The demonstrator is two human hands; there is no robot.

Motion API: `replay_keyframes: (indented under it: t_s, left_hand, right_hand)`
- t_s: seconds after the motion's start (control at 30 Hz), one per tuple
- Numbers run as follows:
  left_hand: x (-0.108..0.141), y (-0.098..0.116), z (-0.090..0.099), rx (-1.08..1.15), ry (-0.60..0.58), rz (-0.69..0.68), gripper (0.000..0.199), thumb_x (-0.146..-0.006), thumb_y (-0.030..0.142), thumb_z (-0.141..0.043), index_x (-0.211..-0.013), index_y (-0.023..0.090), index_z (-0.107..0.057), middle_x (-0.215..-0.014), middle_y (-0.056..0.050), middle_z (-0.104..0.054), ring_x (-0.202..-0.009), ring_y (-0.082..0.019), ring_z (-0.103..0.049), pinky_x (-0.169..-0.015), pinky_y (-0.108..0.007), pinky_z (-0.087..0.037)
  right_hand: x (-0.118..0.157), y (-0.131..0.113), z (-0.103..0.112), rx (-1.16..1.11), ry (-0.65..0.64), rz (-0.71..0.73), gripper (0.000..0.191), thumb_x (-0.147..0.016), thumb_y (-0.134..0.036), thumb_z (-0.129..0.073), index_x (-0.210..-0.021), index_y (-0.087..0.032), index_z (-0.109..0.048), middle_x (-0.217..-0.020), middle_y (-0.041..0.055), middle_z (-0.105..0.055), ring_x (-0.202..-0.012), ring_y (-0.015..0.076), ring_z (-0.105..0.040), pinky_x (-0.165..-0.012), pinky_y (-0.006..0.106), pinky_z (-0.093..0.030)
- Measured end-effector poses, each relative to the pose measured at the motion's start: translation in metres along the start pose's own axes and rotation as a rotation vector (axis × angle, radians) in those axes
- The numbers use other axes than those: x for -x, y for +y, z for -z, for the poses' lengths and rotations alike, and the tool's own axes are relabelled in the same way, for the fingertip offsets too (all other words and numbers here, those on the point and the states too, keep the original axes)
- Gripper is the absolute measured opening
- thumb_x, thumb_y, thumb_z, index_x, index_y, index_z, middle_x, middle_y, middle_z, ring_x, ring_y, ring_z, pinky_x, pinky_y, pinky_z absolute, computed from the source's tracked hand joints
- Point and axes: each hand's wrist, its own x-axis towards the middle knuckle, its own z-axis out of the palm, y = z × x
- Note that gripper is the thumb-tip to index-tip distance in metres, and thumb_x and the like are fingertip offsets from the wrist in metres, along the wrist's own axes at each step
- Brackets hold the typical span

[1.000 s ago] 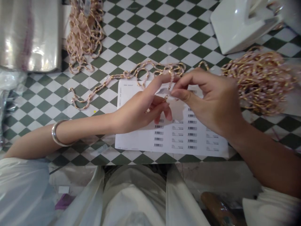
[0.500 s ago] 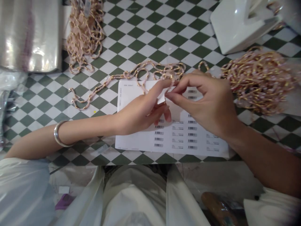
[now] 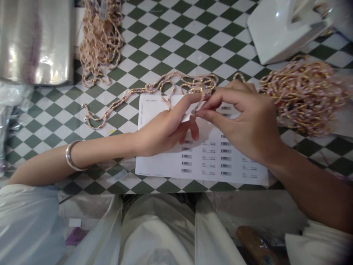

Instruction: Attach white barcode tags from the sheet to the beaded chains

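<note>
My left hand (image 3: 165, 130) is closed on a small white label (image 3: 186, 117) between thumb and fingers. Against it, my right hand (image 3: 244, 116) pinches a strand of pink and gold beads (image 3: 202, 98) with thumb and forefinger. The strand meets the label where the fingertips come together. From there the rest of the beaded strand trails left across the table. Both hands hover over a white sheet of barcode labels (image 3: 168, 167), which they partly cover.
To the right lies a heaped pile of beaded strands (image 3: 306, 95), with a white box (image 3: 270, 33) behind it. More beaded strands (image 3: 100, 40) lie at the back left, beside a stack of clear plastic bags (image 3: 52, 44). The checkered table's (image 3: 165, 186) front edge runs before me.
The label between my fingers has tilted and now shows less of its face. My right fingertips have shifted slightly with the beads, closer over the label.
</note>
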Motion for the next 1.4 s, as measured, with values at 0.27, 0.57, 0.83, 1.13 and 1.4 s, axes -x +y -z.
replay_keyframes:
  t_s: [0.27, 0.57, 0.83, 1.13, 1.4]
  left_hand:
    - [-0.001, 0.001, 0.003, -0.034, -0.037, -0.032, 0.046, -0.094, 0.015, -0.037, -0.135, 0.026, -0.021, -0.077, 0.004, -0.062, -0.053, -0.004, -0.056, -0.050, -0.016, -0.047]
    - [0.004, 0.000, -0.002, -0.263, -0.017, -0.046, 0.047, -0.094, 0.015, -0.034, -0.138, 0.022, -0.018, -0.093, -0.004, -0.064, -0.073, -0.010, -0.065, -0.068, -0.026, -0.055]
    - [0.003, -0.001, -0.002, -0.240, -0.027, -0.039, 0.044, -0.096, 0.017, -0.030, -0.138, 0.021, -0.017, -0.096, -0.005, -0.066, -0.074, -0.010, -0.067, -0.069, -0.026, -0.056]
    - [-0.001, 0.004, 0.000, -0.136, 0.127, -0.075, 0.037, -0.102, 0.038, -0.025, -0.134, 0.022, -0.033, -0.069, 0.003, -0.063, -0.056, -0.006, -0.059, -0.065, -0.020, -0.053]
    - [-0.005, -0.003, -0.001, 0.054, 0.174, -0.177, 0.035, -0.102, 0.034, -0.027, -0.131, 0.021, -0.041, -0.074, 0.002, -0.062, -0.056, -0.005, -0.059, -0.079, -0.026, -0.057]
  right_hand:
    - [-0.001, 0.001, 0.000, 0.027, 0.000, 0.035, 0.016, -0.085, -0.029, -0.068, -0.075, -0.022, -0.059, -0.073, -0.0024, -0.063, -0.079, 0.0196, -0.061, -0.082, 0.045, -0.046]
    - [0.003, 0.000, -0.003, 0.122, 0.013, 0.017, 0.016, -0.083, -0.028, -0.071, -0.074, -0.023, -0.058, -0.072, -0.0009, -0.062, -0.076, 0.0197, -0.060, -0.082, 0.044, -0.046]
    - [0.001, -0.001, -0.004, 0.139, 0.012, 0.004, 0.016, -0.083, -0.025, -0.071, -0.074, -0.023, -0.057, -0.072, -0.0016, -0.061, -0.077, 0.0192, -0.061, -0.081, 0.042, -0.046]
    - [0.002, -0.007, 0.001, 0.168, 0.008, 0.031, 0.015, -0.089, -0.036, -0.063, -0.081, -0.024, -0.061, -0.069, -0.0009, -0.058, -0.083, 0.0217, -0.061, -0.083, 0.041, -0.044]
    - [0.003, -0.012, 0.003, 0.169, 0.015, 0.013, 0.010, -0.090, -0.033, -0.061, -0.081, -0.027, -0.060, -0.070, -0.0001, -0.059, -0.084, 0.0242, -0.060, -0.087, 0.046, -0.044]
